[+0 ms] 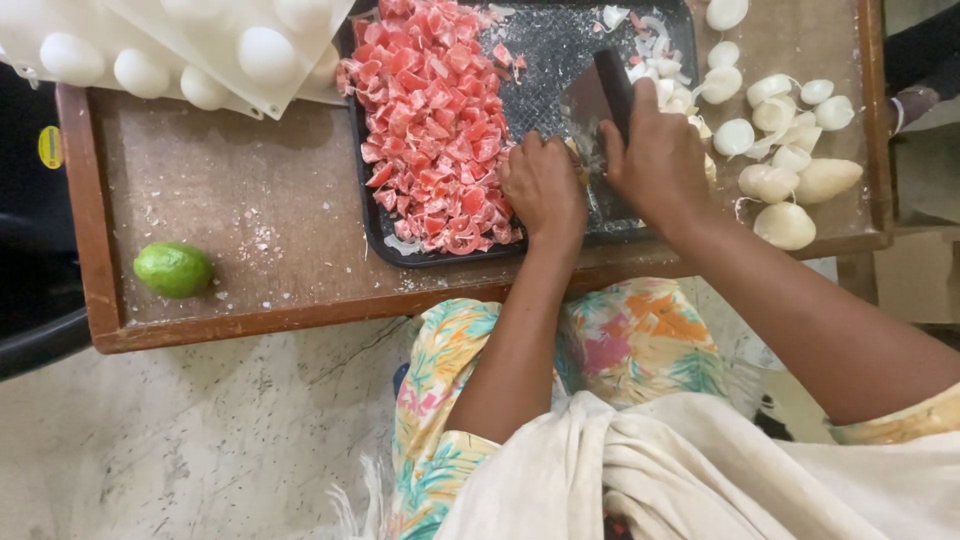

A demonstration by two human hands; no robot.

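Note:
My right hand [655, 160] grips the black handle of a knife [600, 95] whose blade rests on a black tray [560, 45]. My left hand [543, 185] presses down on a pale piece of food on the tray, right beside the blade; the piece is mostly hidden under my fingers. A heap of chopped red tomato [432, 120] covers the tray's left half. Several peeled white onions [785, 150] lie on the wooden table to the right of the tray, close to my right hand.
A green lime [173, 269] lies near the low wooden table's [250, 200] front left corner. White egg trays with eggs [190, 45] overhang the back left. Onion peels [645, 40] sit at the tray's far right. Stone floor below.

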